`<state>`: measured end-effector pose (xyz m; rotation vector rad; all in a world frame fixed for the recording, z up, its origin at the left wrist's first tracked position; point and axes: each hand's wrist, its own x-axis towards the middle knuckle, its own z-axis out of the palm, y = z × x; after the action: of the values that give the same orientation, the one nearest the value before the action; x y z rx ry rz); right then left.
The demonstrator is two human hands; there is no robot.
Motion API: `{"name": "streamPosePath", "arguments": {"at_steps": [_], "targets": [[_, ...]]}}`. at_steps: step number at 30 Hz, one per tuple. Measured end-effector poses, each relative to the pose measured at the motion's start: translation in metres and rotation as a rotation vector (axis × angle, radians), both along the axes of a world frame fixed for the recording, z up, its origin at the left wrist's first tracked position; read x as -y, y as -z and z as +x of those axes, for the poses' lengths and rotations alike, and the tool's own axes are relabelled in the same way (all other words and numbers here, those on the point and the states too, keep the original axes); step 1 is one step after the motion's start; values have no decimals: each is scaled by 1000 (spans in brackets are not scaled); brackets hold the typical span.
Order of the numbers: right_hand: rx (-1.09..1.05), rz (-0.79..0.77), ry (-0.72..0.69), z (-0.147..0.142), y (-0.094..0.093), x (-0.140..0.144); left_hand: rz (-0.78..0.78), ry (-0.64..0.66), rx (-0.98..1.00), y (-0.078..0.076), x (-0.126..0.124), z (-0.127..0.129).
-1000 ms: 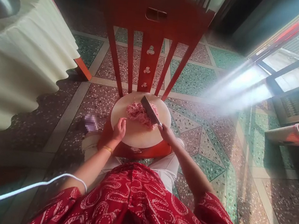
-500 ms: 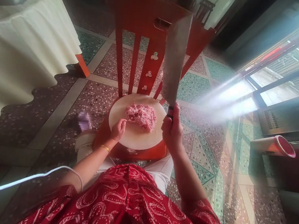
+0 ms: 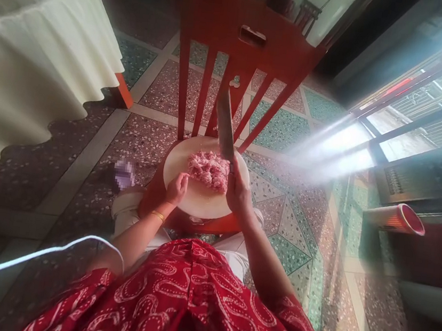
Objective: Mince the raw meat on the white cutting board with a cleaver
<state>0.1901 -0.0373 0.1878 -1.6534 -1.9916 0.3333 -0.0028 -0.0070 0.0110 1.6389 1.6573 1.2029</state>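
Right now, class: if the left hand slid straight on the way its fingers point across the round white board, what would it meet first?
Probably the pink heap of minced meat: the left hand rests on the round white chopping board, its fingers pointing towards it.

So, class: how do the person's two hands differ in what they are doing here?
The right hand grips the cleaver, blade raised over the minced meat; the left hand holds nothing. The left hand rests on the round cutting board; the right hand is lifted. Both are bare, beside the meat.
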Motion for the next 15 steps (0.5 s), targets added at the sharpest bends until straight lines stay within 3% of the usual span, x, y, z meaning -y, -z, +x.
{"name": "streamPosePath", "arguments": {"at_steps": [2, 6, 8, 12, 15], "targets": [[8, 23, -13, -10, 12, -1, 3, -3, -2, 1, 0, 0], [195, -410, -55, -12, 49, 6, -32, -10, -11, 1, 1, 1], [210, -497, -35, -6, 47, 13, -50, -2, 4, 1, 2, 1], [48, -203, -38, -6, 10, 15, -27, 2, 24, 5, 1, 0], [25, -31, -69, -21, 10, 8, -8, -21, 39, 8, 1, -1]]}}
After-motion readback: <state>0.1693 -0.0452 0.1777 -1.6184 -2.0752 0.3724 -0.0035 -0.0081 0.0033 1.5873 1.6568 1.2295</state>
